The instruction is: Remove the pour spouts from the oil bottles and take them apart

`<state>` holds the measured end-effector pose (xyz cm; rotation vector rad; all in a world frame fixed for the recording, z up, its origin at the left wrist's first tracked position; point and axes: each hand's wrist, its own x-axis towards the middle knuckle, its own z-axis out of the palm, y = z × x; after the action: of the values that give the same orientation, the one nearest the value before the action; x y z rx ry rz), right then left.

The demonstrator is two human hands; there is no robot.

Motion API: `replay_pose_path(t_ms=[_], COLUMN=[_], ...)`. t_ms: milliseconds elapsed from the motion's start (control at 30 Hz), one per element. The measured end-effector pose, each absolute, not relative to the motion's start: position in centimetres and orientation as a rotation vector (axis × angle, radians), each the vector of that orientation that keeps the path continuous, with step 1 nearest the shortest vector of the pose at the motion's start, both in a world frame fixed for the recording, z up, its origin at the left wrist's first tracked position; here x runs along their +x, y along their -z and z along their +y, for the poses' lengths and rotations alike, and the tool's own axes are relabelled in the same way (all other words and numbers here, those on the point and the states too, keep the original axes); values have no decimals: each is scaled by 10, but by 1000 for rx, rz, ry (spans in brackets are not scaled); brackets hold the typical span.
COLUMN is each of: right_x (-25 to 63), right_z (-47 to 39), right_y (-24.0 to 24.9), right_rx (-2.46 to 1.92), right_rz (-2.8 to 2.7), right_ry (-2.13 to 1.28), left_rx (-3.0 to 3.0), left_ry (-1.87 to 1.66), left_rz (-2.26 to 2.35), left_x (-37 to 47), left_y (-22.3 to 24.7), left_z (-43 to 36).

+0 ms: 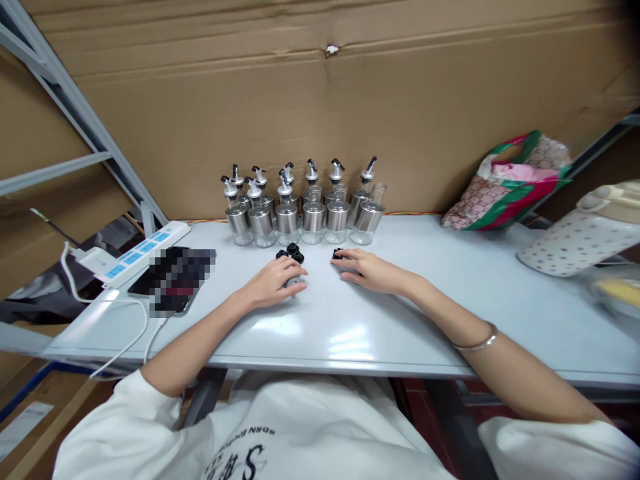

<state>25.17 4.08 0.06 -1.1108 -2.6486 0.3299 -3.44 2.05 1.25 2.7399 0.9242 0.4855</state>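
Both of my hands rest low over the pale table, palms down. My left hand point(278, 283) has its fingers spread beside a small cluster of black parts point(293, 251); a greyish piece shows partly beneath its fingers. Under the fingertips of my right hand point(369, 269) lie more small black pieces point(337, 253), partly covered, and its fingers are apart. Behind the hands stand several glass bottles with steel bands point(313, 219) in two rows. Many carry silver and black pour spouts point(336, 171); a few in front on the right have bare glass necks.
At the left lie a white power strip point(145, 255), phones point(175, 280) and white cables. A patterned bag point(510, 183) and a dotted white jug point(575, 240) stand at the right. Cardboard point(280, 107) rises behind the table point(425, 347).
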Motion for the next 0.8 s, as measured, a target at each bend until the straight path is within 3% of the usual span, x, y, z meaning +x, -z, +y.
replay_pose_path(t_ms=[133,333,800], right_x=[250,249,248], right_z=[41,40,41], right_y=[-1,-2,-9], right_rx=[-1103,-1082,-1142], right_rz=[-2666,-2622,-2633], right_ry=[-296,-326,-267], left_rx=[2719,2552,2530], left_ry=[-605,-654,-610], left_rz=[1054,1610,1493], left_x=[-37,-41,-42], left_y=[-16,-15,-10], left_z=[22,26,30])
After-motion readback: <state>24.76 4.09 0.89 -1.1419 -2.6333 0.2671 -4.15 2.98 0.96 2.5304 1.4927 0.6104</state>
